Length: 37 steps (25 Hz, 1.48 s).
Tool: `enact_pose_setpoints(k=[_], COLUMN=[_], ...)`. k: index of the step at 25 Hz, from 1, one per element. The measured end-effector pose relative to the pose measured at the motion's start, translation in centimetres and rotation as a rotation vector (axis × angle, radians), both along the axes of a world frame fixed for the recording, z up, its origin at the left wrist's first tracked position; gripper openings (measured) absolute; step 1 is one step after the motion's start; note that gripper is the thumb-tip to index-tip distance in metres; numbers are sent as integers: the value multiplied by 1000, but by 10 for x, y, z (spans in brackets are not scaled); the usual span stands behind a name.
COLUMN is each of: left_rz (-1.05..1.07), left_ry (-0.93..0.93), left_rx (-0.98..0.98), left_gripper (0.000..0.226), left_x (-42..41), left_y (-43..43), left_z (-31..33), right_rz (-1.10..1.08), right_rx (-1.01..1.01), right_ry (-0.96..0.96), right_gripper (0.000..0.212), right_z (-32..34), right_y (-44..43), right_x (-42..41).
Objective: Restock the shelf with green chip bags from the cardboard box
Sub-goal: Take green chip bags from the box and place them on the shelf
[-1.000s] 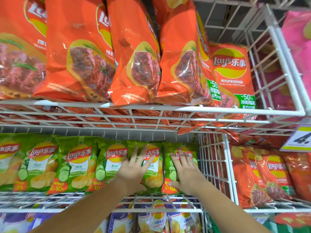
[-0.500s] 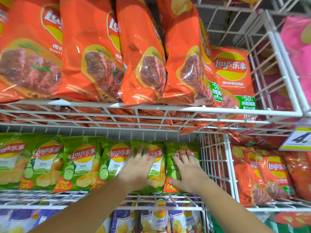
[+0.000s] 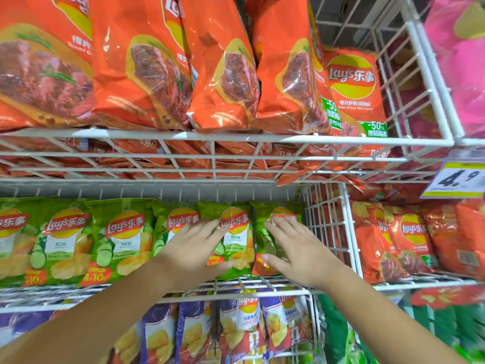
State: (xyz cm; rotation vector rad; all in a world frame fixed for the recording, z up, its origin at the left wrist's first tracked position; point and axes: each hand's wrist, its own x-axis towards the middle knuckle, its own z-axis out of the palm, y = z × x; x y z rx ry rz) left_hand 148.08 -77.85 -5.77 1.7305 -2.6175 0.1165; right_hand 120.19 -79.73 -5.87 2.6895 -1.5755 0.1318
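A row of green chip bags [image 3: 123, 240] stands upright on the middle white wire shelf [image 3: 236, 285]. My left hand [image 3: 194, 248] lies flat, fingers spread, across the front of the second bag from the right [image 3: 236, 240] and its left neighbour [image 3: 173, 227]. My right hand [image 3: 296, 248] presses flat on the rightmost green bag [image 3: 265, 227], beside the wire divider [image 3: 325, 227]. Neither hand grips a bag. The cardboard box is out of view.
Large orange chip bags [image 3: 220, 74] fill the shelf above. Smaller orange bags [image 3: 409, 237] sit right of the divider, under a yellow price tag [image 3: 456, 179]. Purple and red bags [image 3: 236, 327] stand on the shelf below. Pink bags [image 3: 462, 61] are at top right.
The camera has moved closer to the shelf. Both hands have stayed flat on the two rightmost green bags, the fingers spreading slightly wider.
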Motion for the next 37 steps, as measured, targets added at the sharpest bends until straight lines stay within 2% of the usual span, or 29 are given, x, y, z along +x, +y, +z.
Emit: enact_pose_setpoints(k=[5,10,16,20,22,27,30,37], left_rz=[7,54,88,129,138,170,187,234], left_ry=[-1,-3,-38,-100,-103,-110,-110,-135], left_rx=[-31,-64,-128,-125,-108,-116,-107,-32], left_gripper=[84,87,93,98,97,101,95,99], left_x=[-2,-5,-21,-24,-20,3,29,133], left_y=[36,77,152,211,242,299,324,403], left_z=[5,19,35,32,29,25,21,12], right_rz=[-33,-39,-18,9,28,51,53,82], right_rx=[26,7,-46,-36,-32,-28,-41,-18], right_ry=[32,41,45,37,45,12,-6,18], right_gripper=[82,85,98,116,110,105,114,113], right_z=[6,20,30,22,14,5,-4,-16], right_y=[25,58,122,171,195,244,270,332], right_x=[4,5,-7,-10,-4,23,47,151])
